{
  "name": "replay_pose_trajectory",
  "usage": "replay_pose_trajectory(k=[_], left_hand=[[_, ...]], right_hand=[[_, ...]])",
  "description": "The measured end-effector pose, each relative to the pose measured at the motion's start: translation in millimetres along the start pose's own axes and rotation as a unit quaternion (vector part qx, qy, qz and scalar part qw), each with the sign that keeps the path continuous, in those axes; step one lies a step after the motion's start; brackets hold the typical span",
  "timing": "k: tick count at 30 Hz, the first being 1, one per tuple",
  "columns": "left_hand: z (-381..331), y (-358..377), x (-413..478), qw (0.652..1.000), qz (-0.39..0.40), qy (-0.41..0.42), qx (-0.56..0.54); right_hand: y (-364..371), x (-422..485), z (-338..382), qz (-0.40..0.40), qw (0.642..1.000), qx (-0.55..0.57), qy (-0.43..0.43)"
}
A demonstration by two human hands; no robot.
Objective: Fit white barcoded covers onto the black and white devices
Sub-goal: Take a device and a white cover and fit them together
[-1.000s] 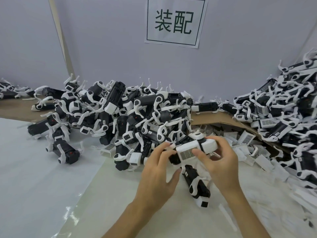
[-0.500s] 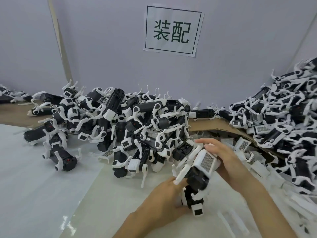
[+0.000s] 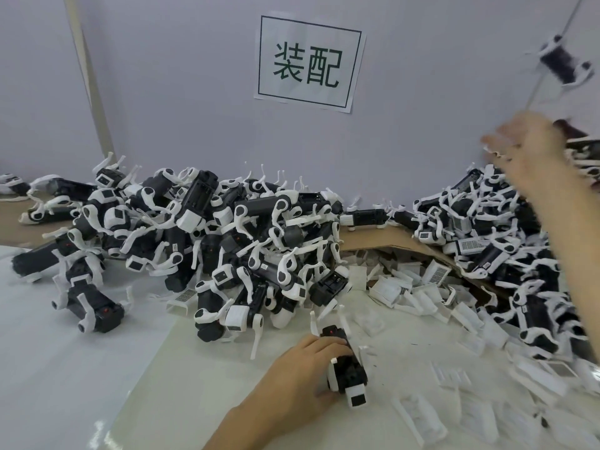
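My left hand [image 3: 305,375] grips a black and white device [image 3: 345,368] that lies on the table in front of me. My right hand [image 3: 526,147] is raised at the upper right, blurred, with its fingers spread and nothing in it. A covered device [image 3: 563,64] is in the air above it, blurred against the wall. A big heap of black and white devices [image 3: 207,241] fills the middle. Another heap of devices [image 3: 506,241] rises at the right. Loose white barcoded covers [image 3: 422,287] lie scattered between the heaps and along the right side.
A brown cardboard sheet [image 3: 373,237] slopes under the right heap. A paper sign [image 3: 308,63] hangs on the grey wall behind. White sheeting [image 3: 65,368] covers the table at the left, with a single device [image 3: 94,310] lying on it.
My right hand swung up to the right and let go of the covered device, which now flies toward the right heap. My left hand closed on the device lying on the table.
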State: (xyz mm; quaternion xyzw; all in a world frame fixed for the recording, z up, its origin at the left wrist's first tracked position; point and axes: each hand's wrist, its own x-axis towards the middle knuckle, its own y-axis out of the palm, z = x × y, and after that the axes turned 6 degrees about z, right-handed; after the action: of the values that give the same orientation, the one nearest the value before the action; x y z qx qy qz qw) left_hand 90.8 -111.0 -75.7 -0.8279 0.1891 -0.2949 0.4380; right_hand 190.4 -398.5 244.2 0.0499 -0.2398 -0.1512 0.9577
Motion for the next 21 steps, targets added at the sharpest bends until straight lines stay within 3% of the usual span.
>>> replay_pose_trajectory(k=[3, 6, 8, 11, 15, 21], left_hand=[[-0.6, -0.6, -1.4, 1.0, -0.003, -0.004, 0.0], [-3.6, -5.8, -3.9, 1.0, -0.011, -0.004, -0.018], [-3.8, -7.7, -4.1, 1.0, -0.01, 0.001, 0.001], [-3.8, -7.5, -4.0, 0.999, -0.011, 0.014, 0.049], [-13.6, -9.4, -3.9, 0.998, -0.043, 0.025, 0.042], [-21.7, -20.8, -8.8, 0.989, -0.098, -0.073, -0.087]], right_hand=[[17.6, -60.7, -64.6, 0.118, 0.978, -0.174, 0.003], [18.9, -119.6, -144.4, 0.25, 0.871, -0.421, 0.032], [12.8, -147.4, -194.4, 0.254, 0.812, -0.51, 0.123], [8.6, -174.6, -237.0, 0.27, 0.772, -0.549, 0.175], [14.3, -185.1, -240.3, 0.268, 0.813, -0.51, 0.089], [18.4, -188.0, -232.0, 0.168, 0.917, -0.353, 0.084]])
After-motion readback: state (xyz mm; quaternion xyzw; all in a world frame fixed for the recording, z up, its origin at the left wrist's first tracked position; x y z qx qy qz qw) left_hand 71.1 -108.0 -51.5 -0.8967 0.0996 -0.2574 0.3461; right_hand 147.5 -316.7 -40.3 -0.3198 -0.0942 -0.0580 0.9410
